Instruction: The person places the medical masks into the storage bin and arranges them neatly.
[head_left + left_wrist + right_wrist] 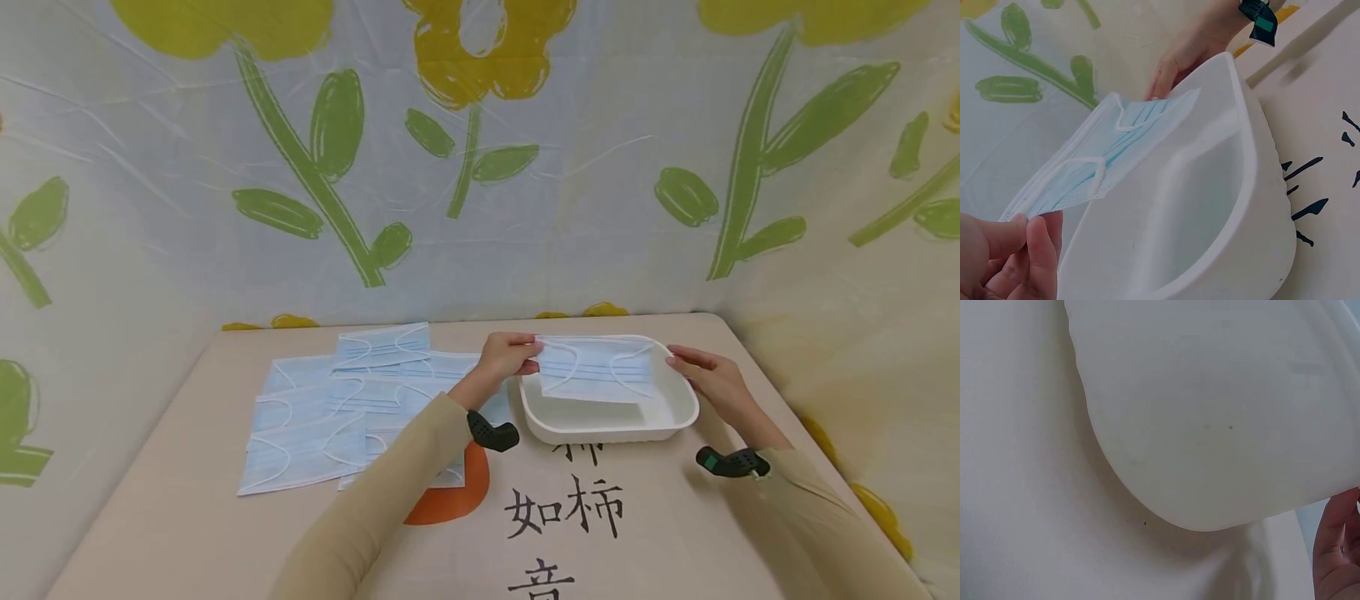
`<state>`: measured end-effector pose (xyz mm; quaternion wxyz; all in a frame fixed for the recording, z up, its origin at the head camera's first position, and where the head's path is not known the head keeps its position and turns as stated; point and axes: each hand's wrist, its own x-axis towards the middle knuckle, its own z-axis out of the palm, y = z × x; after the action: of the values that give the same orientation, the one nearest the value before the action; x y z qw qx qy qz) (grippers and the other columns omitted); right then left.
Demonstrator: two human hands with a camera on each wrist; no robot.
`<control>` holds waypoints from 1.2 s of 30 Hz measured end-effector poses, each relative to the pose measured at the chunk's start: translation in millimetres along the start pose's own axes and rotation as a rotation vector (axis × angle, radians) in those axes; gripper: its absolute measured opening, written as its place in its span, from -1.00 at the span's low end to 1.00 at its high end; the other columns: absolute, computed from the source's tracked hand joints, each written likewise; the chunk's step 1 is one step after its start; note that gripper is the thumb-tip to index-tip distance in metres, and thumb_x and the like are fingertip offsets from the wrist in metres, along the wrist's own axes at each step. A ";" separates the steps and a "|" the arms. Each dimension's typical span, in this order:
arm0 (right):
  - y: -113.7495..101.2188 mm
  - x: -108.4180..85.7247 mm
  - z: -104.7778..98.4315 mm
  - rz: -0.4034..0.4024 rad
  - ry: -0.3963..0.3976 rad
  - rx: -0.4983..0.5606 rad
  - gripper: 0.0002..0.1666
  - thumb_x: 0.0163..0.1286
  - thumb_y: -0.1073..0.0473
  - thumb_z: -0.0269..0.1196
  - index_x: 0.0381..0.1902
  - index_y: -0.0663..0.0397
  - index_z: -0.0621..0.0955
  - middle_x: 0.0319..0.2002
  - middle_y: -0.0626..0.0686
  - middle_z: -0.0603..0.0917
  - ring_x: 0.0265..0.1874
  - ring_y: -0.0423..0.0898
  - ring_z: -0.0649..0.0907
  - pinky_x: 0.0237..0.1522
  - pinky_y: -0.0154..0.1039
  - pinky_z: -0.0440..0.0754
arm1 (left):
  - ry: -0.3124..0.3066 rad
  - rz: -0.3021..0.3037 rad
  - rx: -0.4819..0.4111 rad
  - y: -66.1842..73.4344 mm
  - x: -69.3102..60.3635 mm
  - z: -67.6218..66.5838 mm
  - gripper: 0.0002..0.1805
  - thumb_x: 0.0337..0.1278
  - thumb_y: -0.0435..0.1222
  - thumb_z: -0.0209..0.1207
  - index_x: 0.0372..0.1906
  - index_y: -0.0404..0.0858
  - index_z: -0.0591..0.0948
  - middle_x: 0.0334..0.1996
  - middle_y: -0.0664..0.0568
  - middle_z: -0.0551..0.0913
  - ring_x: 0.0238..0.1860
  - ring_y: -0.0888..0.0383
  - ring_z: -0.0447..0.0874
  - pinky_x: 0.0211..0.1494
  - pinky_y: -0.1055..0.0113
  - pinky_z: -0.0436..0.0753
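My left hand point(501, 360) pinches one end of a light blue disposable face mask point(596, 367) between thumb and fingers. The mask is stretched out flat above the white plastic basin point(607, 435), its white ear loops facing up. In the left wrist view the mask point(1116, 140) slopes over the basin's opening, its far end near the opposite rim. At the basin's right end, my right hand point(716, 385) holds the rim. The right wrist view has the basin's outer wall point(1210, 425) filling most of the picture, with part of the right hand point(1338, 544) at its edge.
Several more face masks point(303, 454) lie spread and overlapping on the left of the table, beside the basin. The beige tablecloth point(637, 558) carries dark characters and an orange patch. Behind the table hangs a flower-printed curtain point(585, 225).
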<state>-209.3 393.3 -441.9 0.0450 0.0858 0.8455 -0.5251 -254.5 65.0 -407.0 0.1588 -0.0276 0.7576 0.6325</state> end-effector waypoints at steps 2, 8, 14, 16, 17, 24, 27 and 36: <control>-0.2 -1.3 -0.3 -0.007 -0.001 0.009 -0.10 0.37 -0.24 0.12 0.40 0.31 0.24 0.05 -0.13 0.58 -0.25 -0.61 0.47 -0.20 -0.63 0.55 | 0.001 -0.007 -0.011 -0.1 0.6 2.4 -0.63 0.19 -0.27 0.25 0.10 -0.25 0.63 -0.15 -0.07 0.72 -0.59 0.30 0.56 -0.41 0.53 0.64; -1.5 -1.6 -0.6 -0.011 0.001 0.010 -0.10 0.36 -0.24 0.13 0.40 0.31 0.24 -0.09 -0.41 0.43 -0.24 -0.60 0.47 -0.19 -0.63 0.56 | 0.021 0.000 -0.034 -0.5 1.2 9.4 -0.65 0.19 -0.29 0.24 0.07 -0.28 0.63 -0.13 -0.09 0.72 -0.60 0.31 0.56 -0.40 0.51 0.66; -0.5 -0.6 -0.5 -0.010 0.004 0.026 -0.10 0.36 -0.23 0.14 0.39 0.30 0.25 -0.14 -0.44 0.42 -0.25 -0.60 0.49 -0.19 -0.63 0.56 | 0.054 -0.016 -0.036 -0.9 2.8 15.5 -0.66 0.18 -0.29 0.26 0.05 -0.28 0.65 -0.16 -0.08 0.72 -0.58 0.30 0.57 -0.34 0.48 0.68; 0.1 -0.5 -0.6 -0.015 0.007 0.032 -0.10 0.35 -0.23 0.15 0.39 0.31 0.26 -0.20 -0.50 0.41 -0.26 -0.61 0.50 -0.20 -0.63 0.56 | 0.060 -0.024 -0.045 -1.3 3.1 16.4 -0.66 0.18 -0.28 0.25 0.05 -0.28 0.64 -0.16 -0.08 0.72 -0.57 0.30 0.59 -0.33 0.48 0.68; 0.4 -0.5 -0.7 -0.019 0.009 0.035 -0.10 0.35 -0.22 0.15 0.39 0.32 0.26 -0.22 -0.52 0.41 -0.26 -0.61 0.50 -0.20 -0.63 0.56 | 0.063 -0.028 -0.052 -1.4 3.1 16.9 -0.66 0.18 -0.29 0.25 0.05 -0.28 0.64 -0.17 -0.08 0.72 -0.56 0.30 0.59 -0.33 0.48 0.68; 2.1 0.4 -0.3 -0.038 0.017 0.063 -0.12 0.35 -0.20 0.17 0.37 0.32 0.29 -0.28 -0.59 0.45 -0.27 -0.61 0.53 -0.22 -0.63 0.56 | 0.062 -0.044 -0.071 -2.4 4.4 20.5 -0.67 0.17 -0.31 0.26 0.04 -0.29 0.64 -0.16 -0.08 0.72 -0.53 0.25 0.66 -0.26 0.42 0.70; 3.1 0.2 -1.1 -0.047 0.013 0.059 -0.13 0.35 -0.19 0.17 0.37 0.33 0.29 -0.27 -0.59 0.45 -0.27 -0.61 0.53 -0.22 -0.63 0.56 | 0.051 -0.041 -0.075 -3.7 5.8 24.0 -0.67 0.16 -0.31 0.26 0.04 -0.30 0.64 -0.15 -0.09 0.72 -0.41 0.11 0.73 -0.16 0.32 0.71; 4.3 0.5 -1.4 -0.050 0.008 0.052 -0.12 0.35 -0.20 0.16 0.37 0.32 0.28 -0.26 -0.58 0.43 -0.27 -0.62 0.52 -0.21 -0.64 0.56 | 0.061 -0.025 -0.065 -7.2 5.9 30.8 -0.71 0.17 -0.34 0.25 0.00 -0.31 0.66 -0.15 -0.08 0.71 -0.58 0.28 0.61 -0.31 0.43 0.70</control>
<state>-208.9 396.4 -445.1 0.0264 0.0680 0.8334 -0.5478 -252.0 94.4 -420.0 0.1426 -0.0612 0.7408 0.6535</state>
